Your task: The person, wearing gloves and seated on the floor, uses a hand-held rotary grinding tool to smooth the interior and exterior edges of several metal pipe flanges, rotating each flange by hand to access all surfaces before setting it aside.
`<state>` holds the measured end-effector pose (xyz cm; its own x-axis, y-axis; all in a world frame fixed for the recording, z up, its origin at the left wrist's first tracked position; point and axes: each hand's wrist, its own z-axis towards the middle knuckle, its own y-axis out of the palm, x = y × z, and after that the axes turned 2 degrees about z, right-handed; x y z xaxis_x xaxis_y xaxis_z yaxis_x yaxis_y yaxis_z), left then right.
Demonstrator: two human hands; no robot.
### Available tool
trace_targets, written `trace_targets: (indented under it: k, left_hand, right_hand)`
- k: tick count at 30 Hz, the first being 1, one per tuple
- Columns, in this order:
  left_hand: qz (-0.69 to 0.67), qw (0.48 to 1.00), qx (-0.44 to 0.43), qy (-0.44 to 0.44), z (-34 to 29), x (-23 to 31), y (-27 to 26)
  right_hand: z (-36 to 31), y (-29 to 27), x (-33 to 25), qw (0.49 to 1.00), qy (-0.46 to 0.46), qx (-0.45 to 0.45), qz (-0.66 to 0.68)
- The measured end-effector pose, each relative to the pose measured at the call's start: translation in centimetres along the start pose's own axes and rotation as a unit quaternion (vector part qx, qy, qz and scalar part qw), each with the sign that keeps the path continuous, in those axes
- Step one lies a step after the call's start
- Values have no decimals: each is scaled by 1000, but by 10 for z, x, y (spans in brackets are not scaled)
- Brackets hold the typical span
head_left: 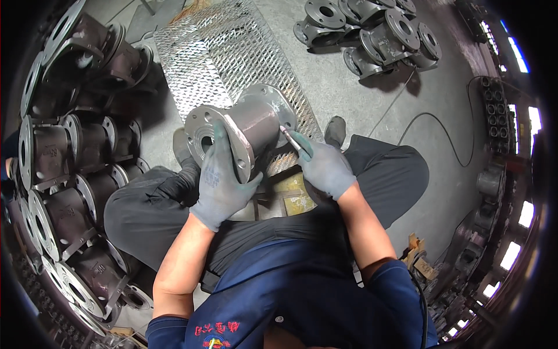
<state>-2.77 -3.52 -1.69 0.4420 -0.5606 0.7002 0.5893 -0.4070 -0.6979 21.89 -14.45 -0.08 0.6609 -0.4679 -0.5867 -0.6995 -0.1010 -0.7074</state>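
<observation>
A grey flanged metal valve body (254, 121) lies on its side in front of me, one round flange toward my left and another at its far right. My left hand (218, 180), in a grey glove, is closed on the rim of the left flange, fingers across its face and thumb below. In my gloved right hand (325, 166) is a slim pen-shaped metal tool (292, 138). Its tip is at the right flange, near the inner edge; whether it touches cannot be made out. Under the casting is a patterned metal plate (197, 58).
Stacked flanged castings (61, 212) crowd my left side. More castings (383, 43) stand on the floor at the far right. A dark hose (430, 114) curves over the concrete. My bent legs (386, 174) flank the work, with yellowish blocks (297, 195) between them.
</observation>
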Motion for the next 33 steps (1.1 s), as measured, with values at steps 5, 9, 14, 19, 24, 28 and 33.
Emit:
trace_targets:
  k: [5,9,14,19,24,28,33]
  left_hand:
    - [-55,989,25,-134,25,16,-2]
    - [-54,980,126,-145,45,-15,-14]
    - [-401,842,159,-323,52,-1,-34]
    - [-357,847,200,-340,37,-11,-31]
    - [-363,834,218,-355,23,-9,-28]
    - [-371,838,216,-338,19,-7,-22]
    - [-363,848,211,-323,9,-17,-18]
  right_hand:
    - [-18,-2,17,993,0,74,95]
    - [-27,-19,6,985,10,24,172]
    - [-24,-23,1,972,7,-1,234]
    - [-10,6,15,970,-104,35,216]
    - [-1,20,9,972,-147,60,171]
    - [15,28,-11,990,-90,25,109]
    - [34,20,-39,998,-55,-6,19]
